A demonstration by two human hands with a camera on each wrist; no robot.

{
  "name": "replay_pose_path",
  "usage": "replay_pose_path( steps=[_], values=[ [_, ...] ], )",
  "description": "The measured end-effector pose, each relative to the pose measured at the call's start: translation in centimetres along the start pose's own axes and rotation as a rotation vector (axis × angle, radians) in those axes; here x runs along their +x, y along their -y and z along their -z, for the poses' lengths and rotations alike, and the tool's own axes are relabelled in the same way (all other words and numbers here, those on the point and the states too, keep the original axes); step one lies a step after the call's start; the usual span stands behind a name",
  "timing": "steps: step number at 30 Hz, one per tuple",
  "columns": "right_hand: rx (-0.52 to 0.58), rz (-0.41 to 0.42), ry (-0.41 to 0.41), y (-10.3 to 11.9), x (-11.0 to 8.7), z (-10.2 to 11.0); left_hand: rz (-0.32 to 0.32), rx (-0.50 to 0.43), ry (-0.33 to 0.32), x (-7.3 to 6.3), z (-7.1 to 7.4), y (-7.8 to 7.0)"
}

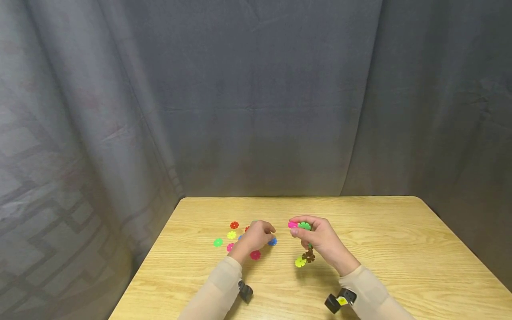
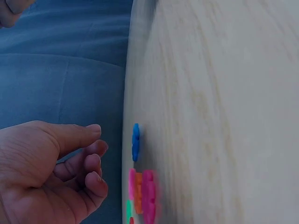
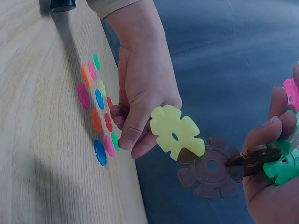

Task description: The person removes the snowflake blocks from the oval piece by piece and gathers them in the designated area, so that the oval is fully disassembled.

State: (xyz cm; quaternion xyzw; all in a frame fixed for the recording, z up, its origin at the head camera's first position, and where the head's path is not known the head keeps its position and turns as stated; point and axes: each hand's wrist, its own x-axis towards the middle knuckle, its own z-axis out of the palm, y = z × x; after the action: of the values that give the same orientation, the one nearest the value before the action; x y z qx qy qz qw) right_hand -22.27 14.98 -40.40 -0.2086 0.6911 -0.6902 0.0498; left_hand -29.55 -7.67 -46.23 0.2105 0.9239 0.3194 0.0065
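My right hand [image 1: 326, 242] holds a chain of interlocking flower-shaped plastic discs, its thumb and fingertips pinching near the pink disc [image 1: 293, 225]. Green discs [image 3: 283, 167] lie against the palm. From there a brown disc [image 3: 212, 167] and a yellow disc [image 3: 174, 131] hang out past the hand, slotted edge to edge. Above the loose discs on the table hovers my left hand [image 1: 256, 235], fingers loosely bent and nothing between them. Closest to its fingertips is a blue disc [image 2: 136, 142], apart from the hand. In the head view the left hand covers some loose discs.
Several loose discs are spread over the left part of the wooden table [image 1: 380, 249], among them a red disc [image 1: 234, 225], a green disc [image 1: 218, 242] and a dark pink disc [image 1: 255, 255]. A grey curtain [image 1: 256, 111] hangs behind the table's far edge.
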Motion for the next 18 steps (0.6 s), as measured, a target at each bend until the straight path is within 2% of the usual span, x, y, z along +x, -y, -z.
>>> replay_pose_path(
  steps=[8,18],
  values=[
    [-0.011,-0.007,-0.001,-0.1,0.2,-0.1,-0.025,-0.009,-0.006,-0.1,0.7,-0.6],
    [-0.008,-0.006,0.003,-0.3,0.3,-0.2,-0.101,0.001,-0.027,-0.6,1.4,-1.6]
  ],
)
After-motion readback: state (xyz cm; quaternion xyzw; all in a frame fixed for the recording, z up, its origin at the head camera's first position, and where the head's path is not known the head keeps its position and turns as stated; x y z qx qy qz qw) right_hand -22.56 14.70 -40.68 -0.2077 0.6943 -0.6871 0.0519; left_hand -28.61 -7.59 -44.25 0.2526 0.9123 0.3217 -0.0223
